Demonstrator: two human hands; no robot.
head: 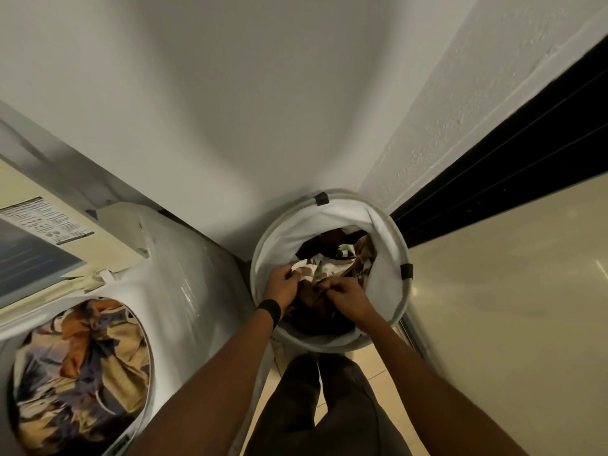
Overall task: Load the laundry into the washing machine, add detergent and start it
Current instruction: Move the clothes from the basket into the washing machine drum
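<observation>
Both hands are down in the round white fabric hamper with the grey rim (378, 284), which stands on the floor against the wall, and this is the gathering step. The left hand (283, 284), black wristband (270, 310) on that wrist, pinches a pale patterned piece of cloth (309, 268) at the hamper's left side. The right hand (345, 297) has its fingers curled into the dark brown clothes (316, 319) near the hamper's middle. So neither is spread wide: both are closed on fabric. Just beside the hamper, to its left, sits the white top-loading washing machine (184, 274) with its cream lid (121, 235) raised, and the drum already holds a heap of tan, orange and blue-grey patterned laundry (82, 366). My read is that loading is part done, with more waiting in the hamper. To do this well, dig the fingers under the pile rather than nipping a top layer, and bunch it into one bundle so nothing trails. Lift straight up clear of the rim before swinging left, because the soft hamper looks likely to tip if cloth snags on it. Drop the bundle in loosely, not packed down, since the drum looks fairly full. No detergent shows in view, so that and the start come later.
</observation>
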